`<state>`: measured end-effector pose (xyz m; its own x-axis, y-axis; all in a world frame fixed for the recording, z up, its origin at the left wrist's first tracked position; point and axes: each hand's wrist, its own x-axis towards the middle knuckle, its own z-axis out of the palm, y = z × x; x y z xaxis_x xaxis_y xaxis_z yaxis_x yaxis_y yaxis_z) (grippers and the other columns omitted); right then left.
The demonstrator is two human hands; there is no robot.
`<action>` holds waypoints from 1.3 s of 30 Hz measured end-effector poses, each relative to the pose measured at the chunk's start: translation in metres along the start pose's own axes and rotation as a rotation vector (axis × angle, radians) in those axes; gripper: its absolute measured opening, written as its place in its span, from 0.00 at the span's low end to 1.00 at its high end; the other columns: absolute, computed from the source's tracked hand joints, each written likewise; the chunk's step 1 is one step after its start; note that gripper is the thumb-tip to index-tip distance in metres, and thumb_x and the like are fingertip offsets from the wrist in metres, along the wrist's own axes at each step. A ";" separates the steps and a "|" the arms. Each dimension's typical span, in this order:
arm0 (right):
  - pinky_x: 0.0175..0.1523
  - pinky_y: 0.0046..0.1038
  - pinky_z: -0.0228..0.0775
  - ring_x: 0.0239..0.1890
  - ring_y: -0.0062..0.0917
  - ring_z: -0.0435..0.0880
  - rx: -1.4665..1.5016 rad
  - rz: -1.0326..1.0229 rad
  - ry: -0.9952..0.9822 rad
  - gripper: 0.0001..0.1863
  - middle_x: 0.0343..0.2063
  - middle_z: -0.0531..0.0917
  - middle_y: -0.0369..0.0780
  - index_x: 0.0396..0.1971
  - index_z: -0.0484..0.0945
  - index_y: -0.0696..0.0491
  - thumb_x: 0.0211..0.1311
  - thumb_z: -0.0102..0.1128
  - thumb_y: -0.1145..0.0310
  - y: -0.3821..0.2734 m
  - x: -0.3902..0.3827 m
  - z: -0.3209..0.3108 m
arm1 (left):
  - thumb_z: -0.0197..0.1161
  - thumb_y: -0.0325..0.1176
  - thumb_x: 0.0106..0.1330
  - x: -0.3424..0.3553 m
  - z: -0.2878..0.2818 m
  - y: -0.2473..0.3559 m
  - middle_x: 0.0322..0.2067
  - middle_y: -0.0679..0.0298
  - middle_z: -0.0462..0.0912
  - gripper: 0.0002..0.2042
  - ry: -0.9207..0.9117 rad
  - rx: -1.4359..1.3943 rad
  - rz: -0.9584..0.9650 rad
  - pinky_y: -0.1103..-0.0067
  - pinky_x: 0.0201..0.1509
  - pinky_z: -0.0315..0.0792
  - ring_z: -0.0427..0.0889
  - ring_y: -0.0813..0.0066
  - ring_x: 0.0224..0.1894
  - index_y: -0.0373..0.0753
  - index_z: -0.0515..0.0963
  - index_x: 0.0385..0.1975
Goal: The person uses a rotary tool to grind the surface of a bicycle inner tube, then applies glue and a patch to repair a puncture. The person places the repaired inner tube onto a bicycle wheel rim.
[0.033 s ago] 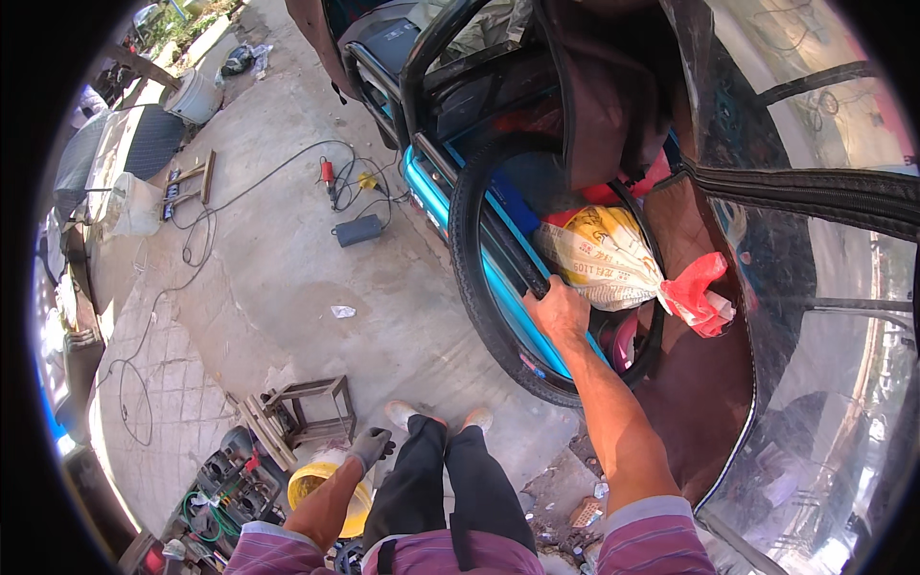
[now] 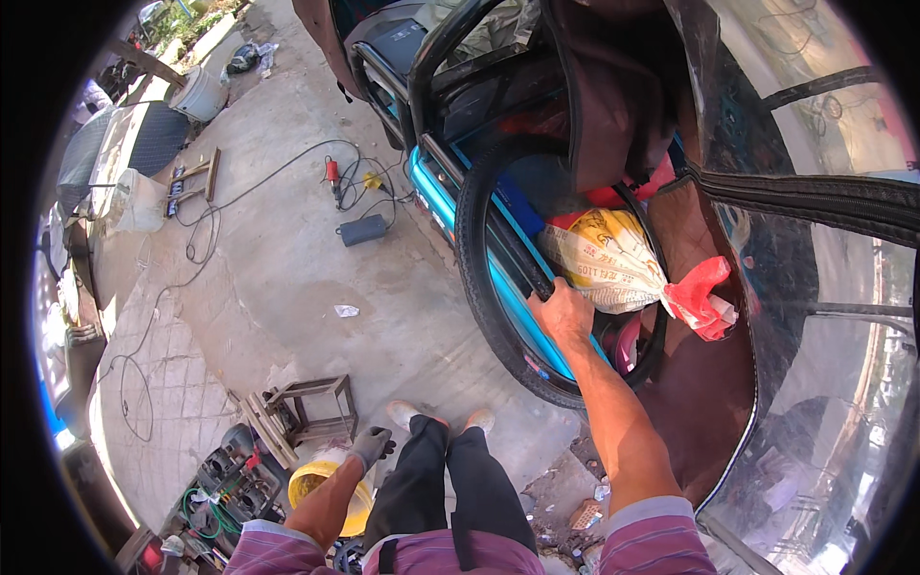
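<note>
Clutching black tyre (image 2: 476, 251), right hand (image 2: 563, 311) grip wrapped tight; gloved left hand (image 2: 371, 446) hanging loosely curled, empty.

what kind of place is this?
Looks like an outdoor roadside repair yard, probably for tyres or small vehicles: bare concrete floor strewn with cables, a black tyre gripped by the right hand, and a blue-framed vehicle.

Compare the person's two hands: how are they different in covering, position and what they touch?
The left hand wears a grey glove; the right hand is bare. The left hand hangs low beside the leg, above the yellow bucket, holding nothing; the right hand is stretched forward and closed on the black tyre. Both arms come out of striped pink sleeves.
</note>
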<state>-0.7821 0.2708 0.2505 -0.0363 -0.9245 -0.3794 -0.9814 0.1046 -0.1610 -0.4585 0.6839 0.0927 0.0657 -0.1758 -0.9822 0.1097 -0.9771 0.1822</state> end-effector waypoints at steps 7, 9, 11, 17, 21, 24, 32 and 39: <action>0.50 0.45 0.80 0.40 0.49 0.89 -0.014 0.003 0.032 0.24 0.34 0.88 0.54 0.41 0.82 0.57 0.55 0.65 0.50 -0.005 -0.003 -0.001 | 0.59 0.41 0.76 -0.001 -0.010 0.003 0.36 0.60 0.89 0.15 0.016 -0.060 0.019 0.75 0.33 0.78 0.87 0.73 0.32 0.36 0.78 0.52; 0.50 0.46 0.80 0.40 0.49 0.89 -0.036 -0.002 0.042 0.25 0.34 0.88 0.54 0.41 0.82 0.57 0.55 0.65 0.50 -0.004 -0.002 0.001 | 0.60 0.41 0.75 -0.001 -0.006 -0.001 0.35 0.61 0.89 0.13 0.024 -0.063 0.022 0.75 0.33 0.78 0.87 0.73 0.31 0.38 0.79 0.50; 0.49 0.46 0.80 0.39 0.49 0.89 -0.069 -0.009 0.055 0.25 0.33 0.88 0.54 0.43 0.82 0.57 0.56 0.64 0.49 -0.003 -0.002 0.003 | 0.60 0.41 0.75 -0.002 0.000 -0.003 0.36 0.61 0.90 0.14 0.000 -0.075 0.018 0.75 0.34 0.79 0.87 0.73 0.32 0.38 0.79 0.50; 0.50 0.47 0.80 0.40 0.51 0.89 -0.108 -0.021 0.089 0.26 0.34 0.88 0.56 0.41 0.83 0.56 0.56 0.63 0.48 -0.003 -0.001 0.009 | 0.62 0.45 0.73 -0.009 0.014 0.001 0.33 0.62 0.88 0.18 0.007 0.073 0.068 0.75 0.34 0.78 0.86 0.73 0.30 0.34 0.84 0.44; 0.50 0.49 0.79 0.40 0.51 0.88 -0.098 -0.006 0.075 0.25 0.33 0.88 0.55 0.39 0.82 0.57 0.56 0.63 0.48 -0.004 0.000 0.011 | 0.62 0.47 0.72 -0.006 0.020 0.001 0.28 0.63 0.86 0.18 -0.015 0.145 -0.050 0.75 0.31 0.76 0.83 0.74 0.27 0.36 0.85 0.41; 0.50 0.48 0.79 0.40 0.51 0.88 -0.103 -0.035 0.098 0.25 0.33 0.88 0.55 0.39 0.82 0.57 0.56 0.63 0.48 -0.003 -0.002 0.010 | 0.62 0.46 0.73 0.001 0.022 -0.004 0.28 0.63 0.86 0.17 0.052 0.276 0.134 0.75 0.30 0.76 0.83 0.74 0.27 0.36 0.86 0.40; 0.50 0.48 0.79 0.40 0.52 0.88 -0.101 -0.024 0.104 0.25 0.34 0.88 0.56 0.40 0.82 0.57 0.56 0.63 0.48 -0.005 -0.002 0.008 | 0.58 0.40 0.76 -0.002 0.003 0.005 0.31 0.61 0.88 0.13 0.017 -0.071 0.051 0.76 0.28 0.79 0.86 0.74 0.27 0.38 0.81 0.48; 0.49 0.48 0.79 0.40 0.53 0.88 -0.107 -0.036 0.115 0.25 0.34 0.88 0.55 0.40 0.82 0.57 0.56 0.63 0.48 -0.004 -0.004 0.010 | 0.56 0.38 0.77 -0.016 -0.003 0.010 0.30 0.60 0.89 0.10 0.039 -0.183 0.034 0.78 0.23 0.74 0.87 0.72 0.25 0.38 0.79 0.45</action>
<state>-0.7766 0.2778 0.2434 -0.0158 -0.9636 -0.2670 -0.9967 0.0364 -0.0723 -0.4552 0.6773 0.1107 0.1105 -0.1999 -0.9736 0.2856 -0.9319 0.2238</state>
